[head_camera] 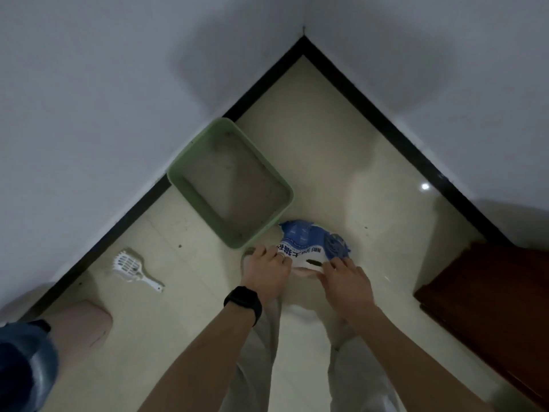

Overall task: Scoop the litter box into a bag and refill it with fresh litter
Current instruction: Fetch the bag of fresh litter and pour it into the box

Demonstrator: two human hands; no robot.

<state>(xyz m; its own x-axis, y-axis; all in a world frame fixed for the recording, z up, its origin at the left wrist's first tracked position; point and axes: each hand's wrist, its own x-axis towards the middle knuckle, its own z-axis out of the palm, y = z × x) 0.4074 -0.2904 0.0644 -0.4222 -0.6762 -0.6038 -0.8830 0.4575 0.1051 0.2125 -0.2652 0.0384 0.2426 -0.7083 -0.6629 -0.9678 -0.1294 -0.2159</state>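
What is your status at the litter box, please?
Left hand and right hand pinch litter bag top. Litter box beside it. Scoop on floor, apart. Nothing blocking.

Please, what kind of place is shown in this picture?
Probably a home room corner kept for a cat: a green litter box against the wall, a white scoop on the tiled floor, a litter bag held by the left hand and right hand.
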